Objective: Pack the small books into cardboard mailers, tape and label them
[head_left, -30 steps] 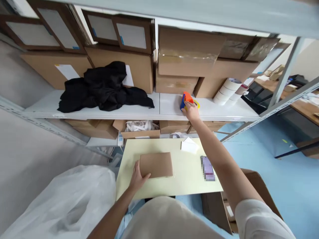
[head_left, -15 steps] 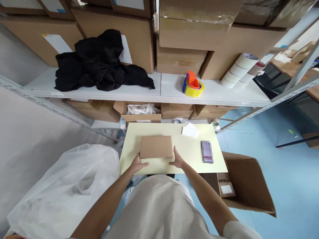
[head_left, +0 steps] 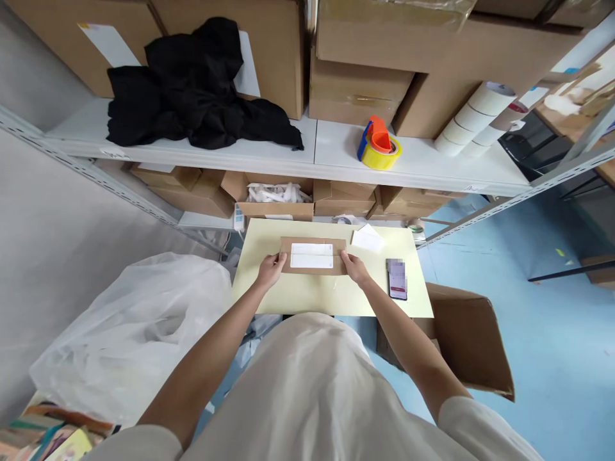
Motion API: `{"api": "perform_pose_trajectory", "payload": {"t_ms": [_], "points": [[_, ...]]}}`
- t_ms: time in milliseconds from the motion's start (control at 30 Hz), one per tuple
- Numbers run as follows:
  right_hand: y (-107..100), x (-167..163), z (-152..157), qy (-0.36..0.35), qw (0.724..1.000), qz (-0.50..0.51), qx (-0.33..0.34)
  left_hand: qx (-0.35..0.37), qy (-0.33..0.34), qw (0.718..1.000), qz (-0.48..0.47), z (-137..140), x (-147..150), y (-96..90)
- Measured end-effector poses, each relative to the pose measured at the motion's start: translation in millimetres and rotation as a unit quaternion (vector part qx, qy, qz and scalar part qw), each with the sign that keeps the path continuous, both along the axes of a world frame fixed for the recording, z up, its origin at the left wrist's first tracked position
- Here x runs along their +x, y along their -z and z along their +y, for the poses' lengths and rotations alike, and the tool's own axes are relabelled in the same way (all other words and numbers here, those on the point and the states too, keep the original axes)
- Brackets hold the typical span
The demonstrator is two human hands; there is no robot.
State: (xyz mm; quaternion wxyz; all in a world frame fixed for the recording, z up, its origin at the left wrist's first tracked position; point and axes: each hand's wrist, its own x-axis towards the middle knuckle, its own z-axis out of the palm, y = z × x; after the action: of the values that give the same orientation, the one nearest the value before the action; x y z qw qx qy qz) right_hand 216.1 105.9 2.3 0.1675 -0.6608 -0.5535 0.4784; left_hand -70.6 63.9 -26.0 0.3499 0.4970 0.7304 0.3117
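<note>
Between my two hands is a small brown cardboard box (head_left: 312,271) with a white label (head_left: 311,255) on the face turned toward me. My left hand (head_left: 271,269) grips its left end, thumb on the near face. At the right end my right hand (head_left: 355,266) holds it the same way. The box is over the pale yellow tabletop (head_left: 307,298); whether its lower edge touches the table I cannot tell. To the right lie a phone (head_left: 397,280) with a lit screen and some white paper slips (head_left: 368,237).
A shelf (head_left: 331,137) behind the table carries black cloth (head_left: 192,89), a tape dispenser (head_left: 378,146), tape rolls (head_left: 475,118) and large cartons. White plastic sheeting (head_left: 129,326) bulges at the left. An open carton (head_left: 473,339) stands on the floor at right.
The box has been turned, so its labelled face now shows instead of a plain one. Both hands have closed on its ends and moved slightly farther forward. The view has shifted a little.
</note>
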Motion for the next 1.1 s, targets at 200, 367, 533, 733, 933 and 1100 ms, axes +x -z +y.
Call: {"api": "perform_pose_trajectory", "payload": {"t_ms": [200,367,533,733,933,1100], "points": [[22,0,-1,0.003,0.997,0.028,-0.073,-0.037,0.018,0.998,0.039,1,4,11.8],[35,6,-5,0.007,0.998,0.023,-0.057,-0.038,0.027,0.998,0.048,-5,9,25.1],[48,10,-9,-0.004,0.999,0.035,-0.032,-0.039,0.032,0.997,0.050,-6,11,29.5],[66,38,7,0.024,0.992,-0.078,0.099,-0.014,-0.003,0.996,0.089,-2,8,19.0],[93,74,74,-0.081,0.959,-0.240,0.126,0.129,0.093,0.968,0.192,26,42,-14.7],[122,87,107,-0.123,0.935,-0.306,0.129,0.116,0.171,0.953,0.221,45,88,-31.2]]}}
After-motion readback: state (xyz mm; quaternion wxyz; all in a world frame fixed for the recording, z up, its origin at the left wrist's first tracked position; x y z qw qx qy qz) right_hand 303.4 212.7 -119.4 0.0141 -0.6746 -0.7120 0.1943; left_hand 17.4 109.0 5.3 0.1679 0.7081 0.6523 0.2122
